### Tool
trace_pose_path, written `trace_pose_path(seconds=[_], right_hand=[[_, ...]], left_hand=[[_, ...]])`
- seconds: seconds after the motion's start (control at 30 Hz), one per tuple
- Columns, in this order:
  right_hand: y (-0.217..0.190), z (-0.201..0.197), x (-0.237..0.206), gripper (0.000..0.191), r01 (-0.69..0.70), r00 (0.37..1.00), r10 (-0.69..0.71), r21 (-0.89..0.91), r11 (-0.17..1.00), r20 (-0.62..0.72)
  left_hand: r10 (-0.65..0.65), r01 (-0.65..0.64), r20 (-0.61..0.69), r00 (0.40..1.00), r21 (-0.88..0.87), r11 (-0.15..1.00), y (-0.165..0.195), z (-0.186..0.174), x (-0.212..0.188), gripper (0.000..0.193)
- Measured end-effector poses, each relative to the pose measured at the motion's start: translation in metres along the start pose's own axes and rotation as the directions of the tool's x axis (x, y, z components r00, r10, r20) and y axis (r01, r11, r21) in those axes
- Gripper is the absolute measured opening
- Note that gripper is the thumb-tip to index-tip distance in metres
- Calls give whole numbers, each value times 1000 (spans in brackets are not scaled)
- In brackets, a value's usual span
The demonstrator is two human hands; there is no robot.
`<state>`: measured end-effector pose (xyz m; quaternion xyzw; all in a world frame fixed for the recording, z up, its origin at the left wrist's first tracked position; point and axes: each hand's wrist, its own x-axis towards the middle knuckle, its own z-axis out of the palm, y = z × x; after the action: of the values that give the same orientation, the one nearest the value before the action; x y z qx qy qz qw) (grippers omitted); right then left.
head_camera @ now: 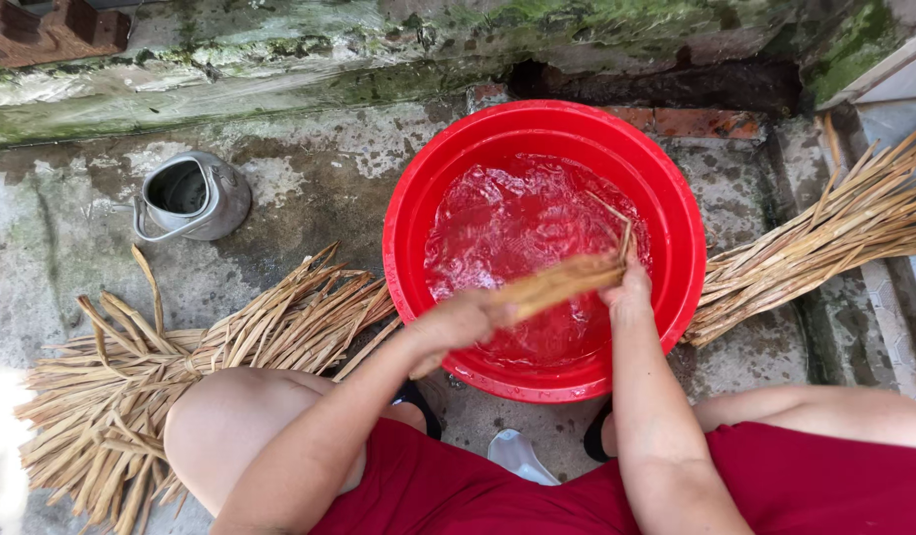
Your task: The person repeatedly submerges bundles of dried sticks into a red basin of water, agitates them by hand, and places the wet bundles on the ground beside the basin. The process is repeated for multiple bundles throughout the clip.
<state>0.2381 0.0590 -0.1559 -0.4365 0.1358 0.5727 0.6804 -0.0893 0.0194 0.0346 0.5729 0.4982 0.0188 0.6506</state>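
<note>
A red plastic basin point(418, 198) holds rippling water. Over its near side I hold a small bundle of dry straw-coloured leaf strips point(557, 283), blurred by motion. My left hand point(458, 319) is closed round the bundle's left end. My right hand point(629, 292) grips its right end, where thin tips stick up. Both hands are just above the water, near the basin's front rim.
A large tied bundle of dry leaves point(180, 357) lies on the wet concrete at left, another bundle point(824, 243) at right. A grey metal kettle point(192, 196) stands at back left. A mossy wall point(378, 50) runs along the back. My bare knees flank the basin.
</note>
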Motion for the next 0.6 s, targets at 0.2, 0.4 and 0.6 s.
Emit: trace_pose_path(seconds=[0.2, 0.4, 0.6], right_hand=[[67, 45, -49, 81, -49, 997, 59, -208, 977, 44], [172, 59, -100, 78, -252, 952, 277, -183, 950, 131], [142, 56, -102, 64, -176, 912, 249, -236, 956, 325]], left_hand=[[168, -347, -352, 921, -547, 762, -7, -51, 60, 29], [172, -485, -501, 848, -603, 633, -17, -16, 114, 23], [137, -405, -427, 894, -637, 656, -46, 56, 117, 25]])
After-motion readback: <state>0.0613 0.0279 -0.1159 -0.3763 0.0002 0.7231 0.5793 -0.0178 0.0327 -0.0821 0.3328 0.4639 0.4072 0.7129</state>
